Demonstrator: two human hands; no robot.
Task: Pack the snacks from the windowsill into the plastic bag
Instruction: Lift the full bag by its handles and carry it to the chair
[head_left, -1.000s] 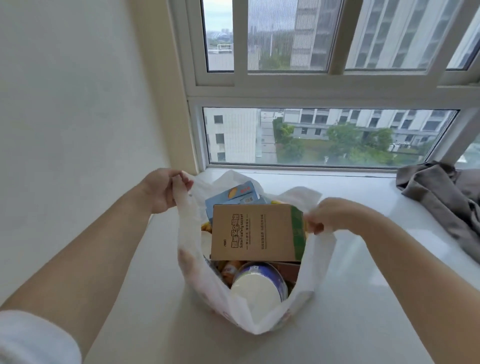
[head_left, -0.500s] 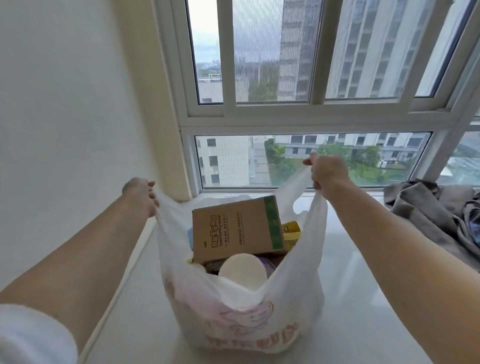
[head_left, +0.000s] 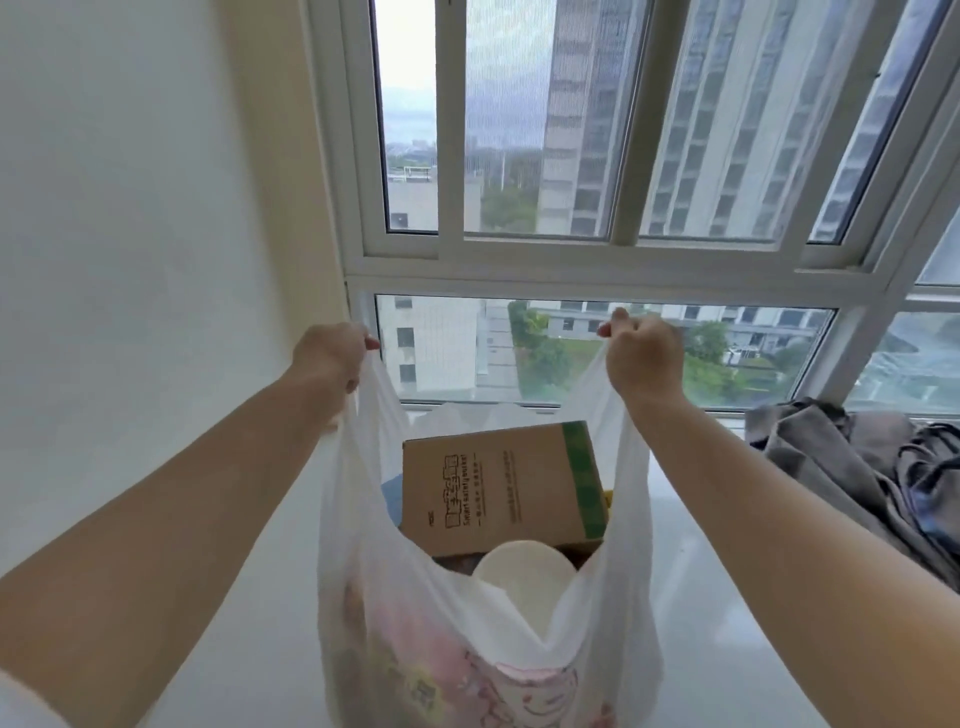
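Over glossy white windowsill (head_left: 727, 613), 2 hands stretching thin crinkled plastic bag (head_left: 415, 613), rectangular cardboard box (head_left: 498, 488)

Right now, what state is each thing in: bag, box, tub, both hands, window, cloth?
Bag: mouth open, handles stretched upward, packed.
Box: closed, tilted, inside the bag on top.
Tub: lid on, in the bag below the box.
Left hand: grips the left handle.
Right hand: grips the right handle.
Window: sashes look closed.
Cloth: crumpled on the sill, outside the bag.
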